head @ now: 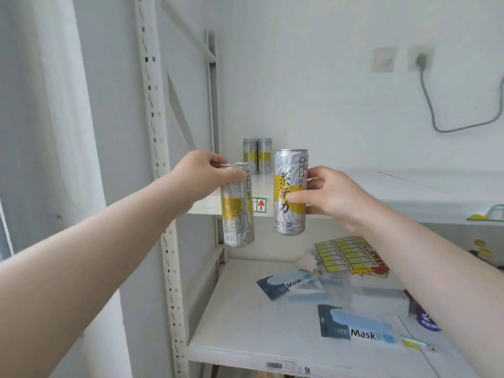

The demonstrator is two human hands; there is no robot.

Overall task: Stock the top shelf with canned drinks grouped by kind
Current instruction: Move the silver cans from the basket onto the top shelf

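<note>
**Top shelf barely started: two cans in, two more held at its edge**

White metal shelving stands against a pale wall. Its top shelf (381,192) holds only a pair of silver-and-yellow cans (257,155), upright and touching, at the back just beyond the left grip. The left grip (207,173) is clamped from above around the top of a matching can (237,208). The right grip (332,197) is clamped round the middle of another can (290,192).

Both held cans hang in front of the shelf's front edge with their bottoms below it, so they probably need lifting before going in. Every can in view is the same kind, so most of the stocking seems left to do.

Right of the right grip the shelf lies bare, which gives wide room. Left of the left grip, the perforated post (155,132) closes that side. Below both grips, mask packets (357,327) lie on the lower shelf (240,323).
</note>
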